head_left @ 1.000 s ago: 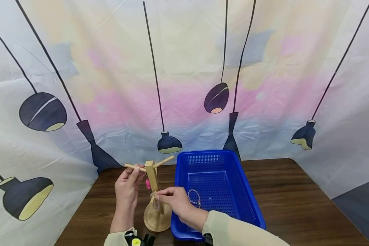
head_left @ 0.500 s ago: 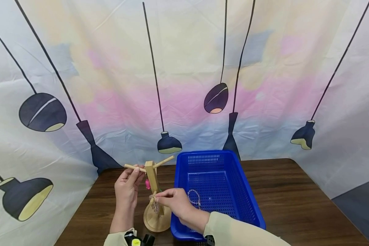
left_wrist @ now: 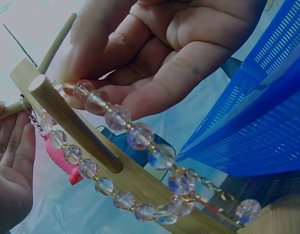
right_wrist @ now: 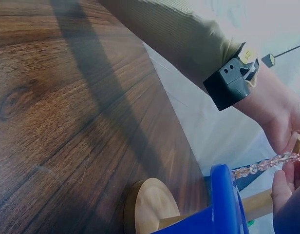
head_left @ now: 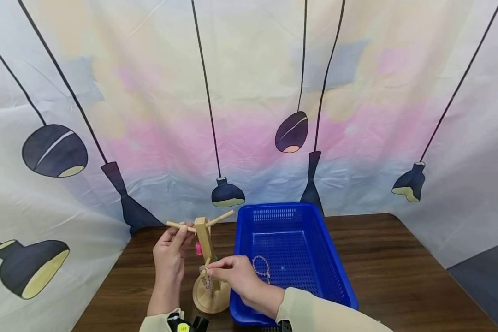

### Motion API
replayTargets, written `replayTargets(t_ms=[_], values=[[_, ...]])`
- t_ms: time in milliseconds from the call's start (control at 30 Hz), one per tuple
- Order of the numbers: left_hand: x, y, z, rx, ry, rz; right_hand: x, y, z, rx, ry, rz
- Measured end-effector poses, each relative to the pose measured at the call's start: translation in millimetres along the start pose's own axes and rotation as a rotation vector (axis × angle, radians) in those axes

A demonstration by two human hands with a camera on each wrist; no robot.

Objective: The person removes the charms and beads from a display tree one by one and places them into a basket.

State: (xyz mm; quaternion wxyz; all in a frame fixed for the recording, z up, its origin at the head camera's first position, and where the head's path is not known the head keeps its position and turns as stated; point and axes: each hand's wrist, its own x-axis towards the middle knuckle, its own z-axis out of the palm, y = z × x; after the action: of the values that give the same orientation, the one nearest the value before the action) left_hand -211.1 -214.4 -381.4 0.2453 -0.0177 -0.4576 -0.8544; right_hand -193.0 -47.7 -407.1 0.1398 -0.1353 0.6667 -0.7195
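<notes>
A wooden stand (head_left: 204,240) with pegs rises from a round base. My left hand (head_left: 170,258) holds its upper left peg between thumb and fingers. At a lower front peg (left_wrist: 74,122), my right hand (head_left: 242,277) pinches a bracelet of clear, pinkish beads (left_wrist: 139,135) between thumb and fingertips. The bracelet's loop passes around this peg and hangs down, its short gold chain ending in one bead. A pink charm on a small chain (left_wrist: 60,156) hangs from the upper left peg, beside my left fingers.
A blue perforated basket (head_left: 341,272) stands right of the stand, close beside its base. Another beaded bracelet (head_left: 268,269) lies inside it. The brown wooden table (head_left: 382,258) extends to a backdrop printed with lamps (head_left: 228,193).
My right hand has come slightly down and toward me along the lower peg with the bracelet, which now hangs lower. My left hand stays on the upper peg.
</notes>
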Motion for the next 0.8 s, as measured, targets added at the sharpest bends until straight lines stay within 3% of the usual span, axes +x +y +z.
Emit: replayTargets(t_ms=[300,800], values=[[-0.1,1.3,0.1,0.009,-0.013,0.015,-2.0,-3.0,-0.7,0.056,-0.039,0.034],[-0.6,-0.2,-1.6,-0.011,-0.034,0.014,-8.8,-10.1,-1.3,0.056,-0.063,0.041]])
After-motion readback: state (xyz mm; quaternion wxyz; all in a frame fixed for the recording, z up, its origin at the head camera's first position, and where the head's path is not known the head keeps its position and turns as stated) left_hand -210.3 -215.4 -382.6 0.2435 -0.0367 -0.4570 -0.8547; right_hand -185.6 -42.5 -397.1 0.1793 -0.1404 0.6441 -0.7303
